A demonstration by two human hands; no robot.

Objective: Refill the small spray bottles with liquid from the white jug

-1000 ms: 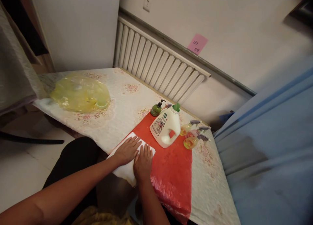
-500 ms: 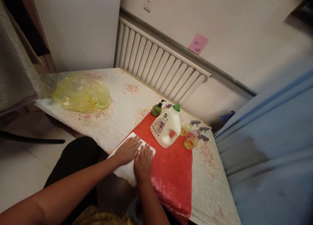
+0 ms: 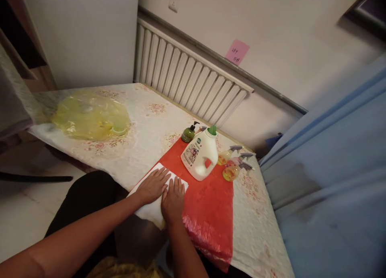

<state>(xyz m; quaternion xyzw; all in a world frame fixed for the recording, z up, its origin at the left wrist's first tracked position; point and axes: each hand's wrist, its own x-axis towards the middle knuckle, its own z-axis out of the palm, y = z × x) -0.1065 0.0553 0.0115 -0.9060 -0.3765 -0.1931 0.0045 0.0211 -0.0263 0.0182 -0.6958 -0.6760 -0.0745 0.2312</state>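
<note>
A folded white cloth point(image 3: 150, 211) lies at the front edge of the table, partly over a red plastic sheet point(image 3: 208, 209). My left hand point(image 3: 153, 185) rests flat on the cloth, fingers stretched out. Beside it, my right hand point(image 3: 173, 200) presses on the cloth's right side, its fingers also extended and lying flat. Just beyond my hands stands a large white detergent jug point(image 3: 197, 155) with a green cap point(image 3: 212, 129). Behind the jug is a green pump bottle point(image 3: 188, 134) with a black pump.
Several spray bottles point(image 3: 230, 173) with yellowish contents and grey triggers stand right of the jug. A yellow plastic bag point(image 3: 87, 115) sits on the flowered tablecloth point(image 3: 141, 129) at left. A radiator point(image 3: 187, 73) runs behind the table; a blue curtain point(image 3: 328, 181) hangs at right.
The view has shifted slightly, so everything appears a little further left. Both hands stay flat on the cloth in the same place.
</note>
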